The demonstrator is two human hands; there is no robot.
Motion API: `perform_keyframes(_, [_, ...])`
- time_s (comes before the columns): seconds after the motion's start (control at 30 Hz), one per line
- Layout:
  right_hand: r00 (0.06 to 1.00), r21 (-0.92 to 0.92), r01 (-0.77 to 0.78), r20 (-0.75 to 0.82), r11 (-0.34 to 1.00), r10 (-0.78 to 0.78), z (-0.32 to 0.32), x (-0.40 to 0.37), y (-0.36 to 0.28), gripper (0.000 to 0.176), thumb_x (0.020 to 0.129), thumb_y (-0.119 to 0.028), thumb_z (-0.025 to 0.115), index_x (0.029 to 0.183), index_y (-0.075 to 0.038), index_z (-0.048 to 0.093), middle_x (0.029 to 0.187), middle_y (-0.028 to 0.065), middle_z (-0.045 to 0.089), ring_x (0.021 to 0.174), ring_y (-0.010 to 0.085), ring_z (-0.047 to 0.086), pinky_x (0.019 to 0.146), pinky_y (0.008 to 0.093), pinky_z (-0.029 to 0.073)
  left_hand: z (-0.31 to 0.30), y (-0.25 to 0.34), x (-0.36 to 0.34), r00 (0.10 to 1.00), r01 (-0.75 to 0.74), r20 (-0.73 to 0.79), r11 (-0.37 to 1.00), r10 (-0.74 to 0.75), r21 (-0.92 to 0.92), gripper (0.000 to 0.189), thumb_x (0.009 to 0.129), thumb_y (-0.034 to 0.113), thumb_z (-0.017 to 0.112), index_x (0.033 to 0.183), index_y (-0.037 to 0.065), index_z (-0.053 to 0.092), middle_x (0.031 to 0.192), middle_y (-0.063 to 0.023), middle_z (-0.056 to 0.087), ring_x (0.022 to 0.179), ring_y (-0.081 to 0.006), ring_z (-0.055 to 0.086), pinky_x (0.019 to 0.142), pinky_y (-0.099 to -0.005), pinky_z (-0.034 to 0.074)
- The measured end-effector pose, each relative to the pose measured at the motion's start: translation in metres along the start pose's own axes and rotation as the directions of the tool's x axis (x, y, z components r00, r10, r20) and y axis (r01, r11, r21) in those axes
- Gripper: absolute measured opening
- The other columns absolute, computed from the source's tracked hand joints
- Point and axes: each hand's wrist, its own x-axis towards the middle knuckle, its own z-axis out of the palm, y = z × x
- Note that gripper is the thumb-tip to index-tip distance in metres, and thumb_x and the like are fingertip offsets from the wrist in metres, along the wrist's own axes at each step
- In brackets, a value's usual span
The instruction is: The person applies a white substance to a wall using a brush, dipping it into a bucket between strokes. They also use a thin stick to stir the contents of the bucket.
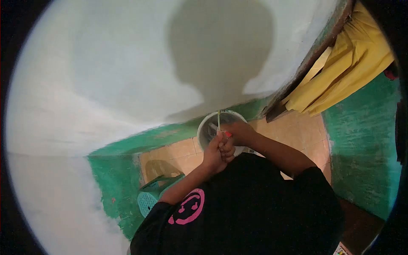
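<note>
My left hand (219,152) is closed in a fist around a thin, pale green stalk-like strip (219,120), which sticks up from it across a round white bucket (199,132). My right hand (239,133) is close beside it, fingers curled in over the bucket. A small bright red piece (228,134) shows between the two hands; I cannot tell which hand grips it. Inside the bucket lies something greyish, partly hidden by the hands.
A green plastic stool (146,203) stands left of my left forearm on the tiled floor (180,149). The white and green wall (127,76) rises just beyond the bucket. A yellow cloth (340,68) hangs at the upper right, beside a green wall (361,140).
</note>
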Motion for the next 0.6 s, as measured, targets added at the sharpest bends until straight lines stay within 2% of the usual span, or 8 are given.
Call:
perform_keyframes(0.07, [1.000,-0.043,0.005,0.002,0.999,-0.005,-0.005,-0.001,-0.002,0.030,0.070,-0.023,0.064,0.093,-0.009,0.053,0.081,0.0150,0.062,0.076,0.0364,0.060,0.063,0.0437,0.048,0.000,-0.003,0.001,1.000,-0.012,0.000,1.000,0.012,0.005,0.039,0.091,0.046,0.039,0.065,0.018,0.032,0.054,0.0045,0.024,0.046,-0.0080,0.021,0.043,-0.0222,0.016])
perform_keyframes(0.23, [0.973,-0.140,0.100,-0.194,0.985,-0.126,0.002,0.000,-0.001,0.033,0.071,-0.022,0.063,0.096,-0.003,0.054,0.080,0.0180,0.062,0.073,0.0329,0.062,0.062,0.0417,0.049,-0.010,-0.005,-0.006,0.999,-0.030,0.026,0.999,0.031,-0.035,0.040,0.092,0.046,0.037,0.064,0.018,0.032,0.054,0.0049,0.021,0.046,-0.0096,0.021,0.042,-0.0243,0.017])
perform_keyframes(0.27, [0.973,-0.143,0.106,-0.188,0.984,-0.133,0.005,-0.001,0.000,0.033,0.071,-0.022,0.063,0.096,-0.003,0.054,0.080,0.0180,0.062,0.073,0.0329,0.062,0.062,0.0417,0.049,-0.010,-0.006,-0.006,0.999,-0.029,0.032,0.998,0.031,-0.047,0.040,0.092,0.046,0.036,0.064,0.018,0.032,0.054,0.0048,0.021,0.046,-0.0097,0.022,0.042,-0.0243,0.017])
perform_keyframes(0.33, [0.951,-0.155,0.081,-0.284,0.985,-0.123,0.004,-0.001,-0.001,0.036,0.070,-0.026,0.063,0.095,-0.002,0.054,0.075,0.0175,0.062,0.067,0.0318,0.062,0.059,0.0415,0.049,-0.009,-0.006,-0.007,0.999,-0.037,0.035,0.997,0.039,-0.062,0.040,0.092,0.046,0.036,0.064,0.017,0.032,0.054,0.0048,0.022,0.047,-0.0098,0.022,0.042,-0.0243,0.018])
perform_keyframes(0.37, [0.951,-0.156,0.087,-0.281,0.984,-0.129,0.005,-0.001,-0.002,0.036,0.070,-0.026,0.063,0.095,-0.002,0.054,0.075,0.0175,0.062,0.067,0.0318,0.062,0.059,0.0415,0.049,-0.009,-0.005,-0.010,0.998,-0.053,0.016,0.997,0.054,-0.048,0.040,0.092,0.046,0.036,0.064,0.017,0.032,0.053,0.0047,0.022,0.047,-0.0099,0.022,0.043,-0.0243,0.018])
perform_keyframes(0.43, [0.963,-0.187,-0.012,-0.266,0.982,-0.039,0.008,0.001,-0.002,0.038,0.069,-0.030,0.064,0.095,-0.003,0.054,0.069,0.0155,0.062,0.062,0.0321,0.061,0.056,0.0416,0.049,-0.010,-0.004,-0.013,0.997,-0.073,-0.006,0.997,0.073,-0.035,0.040,0.092,0.046,0.036,0.064,0.017,0.032,0.053,0.0046,0.022,0.047,-0.0101,0.022,0.043,-0.0243,0.019])
perform_keyframes(0.53, [0.960,-0.175,-0.003,-0.276,0.985,-0.047,0.009,-0.001,-0.003,0.038,0.069,-0.033,0.064,0.091,-0.004,0.055,0.065,0.0148,0.061,0.058,0.0325,0.061,0.054,0.0419,0.049,-0.008,-0.004,-0.020,0.996,-0.089,-0.033,0.993,0.087,-0.073,0.040,0.091,0.045,0.039,0.064,0.017,0.031,0.054,0.0051,0.022,0.046,-0.0076,0.020,0.042,-0.0225,0.016])
perform_keyframes(0.6, [0.954,-0.185,0.024,-0.290,0.982,-0.078,0.012,-0.004,-0.007,0.036,0.069,-0.033,0.064,0.090,-0.004,0.055,0.065,0.0145,0.061,0.058,0.0323,0.061,0.053,0.0416,0.048,-0.009,-0.003,-0.025,0.993,-0.098,-0.061,0.995,0.097,-0.024,0.040,0.091,0.045,0.039,0.064,0.017,0.031,0.053,0.0050,0.021,0.046,-0.0082,0.020,0.042,-0.0231,0.016])
